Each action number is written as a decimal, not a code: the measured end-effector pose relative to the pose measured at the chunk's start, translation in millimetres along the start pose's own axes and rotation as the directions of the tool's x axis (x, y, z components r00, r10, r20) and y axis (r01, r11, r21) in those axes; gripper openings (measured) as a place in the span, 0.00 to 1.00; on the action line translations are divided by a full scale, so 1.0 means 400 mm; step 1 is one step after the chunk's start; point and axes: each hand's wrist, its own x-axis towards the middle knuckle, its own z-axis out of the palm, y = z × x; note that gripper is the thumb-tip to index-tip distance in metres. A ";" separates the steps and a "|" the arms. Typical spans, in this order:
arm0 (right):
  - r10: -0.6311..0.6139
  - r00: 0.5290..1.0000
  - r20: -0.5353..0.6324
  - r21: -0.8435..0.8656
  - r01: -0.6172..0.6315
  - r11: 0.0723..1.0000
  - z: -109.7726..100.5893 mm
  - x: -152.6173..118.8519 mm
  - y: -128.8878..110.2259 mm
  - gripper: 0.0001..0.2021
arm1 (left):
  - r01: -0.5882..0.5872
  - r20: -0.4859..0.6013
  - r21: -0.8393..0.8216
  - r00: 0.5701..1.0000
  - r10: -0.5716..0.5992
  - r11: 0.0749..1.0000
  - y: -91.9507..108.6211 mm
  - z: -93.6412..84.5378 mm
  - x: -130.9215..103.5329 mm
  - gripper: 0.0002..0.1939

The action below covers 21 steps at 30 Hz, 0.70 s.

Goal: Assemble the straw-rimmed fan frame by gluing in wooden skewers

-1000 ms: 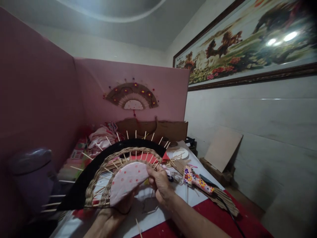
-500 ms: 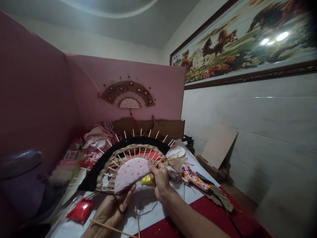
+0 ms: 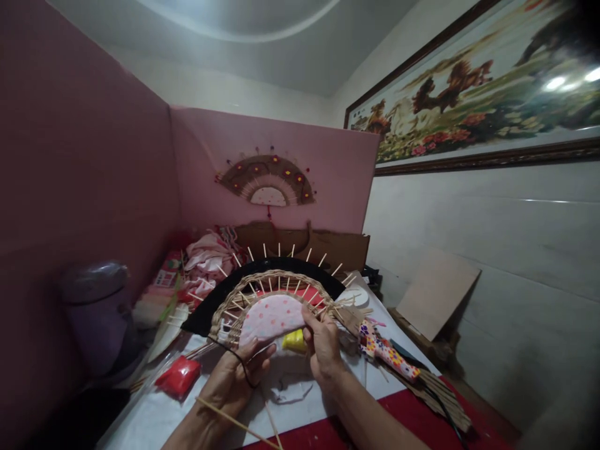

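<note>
A half-round fan frame is held up over the table, its pink dotted half-disc at the centre. Thin wooden sticks radiate through a braided cord band and an outer black band. My left hand is closed on the half-disc's lower left corner, a dark cord lying across it. At the other end, my right hand pinches the right corner between thumb and fingers; part of its grip is hidden. Loose sticks cross by my left wrist.
Beyond the fan, a finished fan hangs on a pink panel. Left of my hands lies a red packet; a yellow packet is between them. A flower-patterned glue gun rests on corrugated cardboard to the right.
My view has turned left, so everything appears shifted right. The left hand's thumb now lies over the half-disc's lower edge. My right hand keeps its pinch on the right corner.
</note>
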 end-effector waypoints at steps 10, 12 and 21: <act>0.049 0.999 0.009 0.019 -0.049 0.999 -0.005 -0.006 0.006 0.20 | -0.066 0.017 0.022 0.998 0.065 0.998 0.003 0.004 0.002 0.08; 0.044 0.999 0.023 0.014 -0.044 0.999 -0.005 -0.008 0.006 0.19 | -0.090 0.048 0.017 0.995 0.089 0.996 0.004 0.005 0.000 0.10; 0.045 0.998 0.041 -0.023 -0.045 0.999 0.000 -0.027 -0.002 0.19 | -0.150 0.084 0.045 0.986 0.146 0.988 0.006 0.009 -0.004 0.11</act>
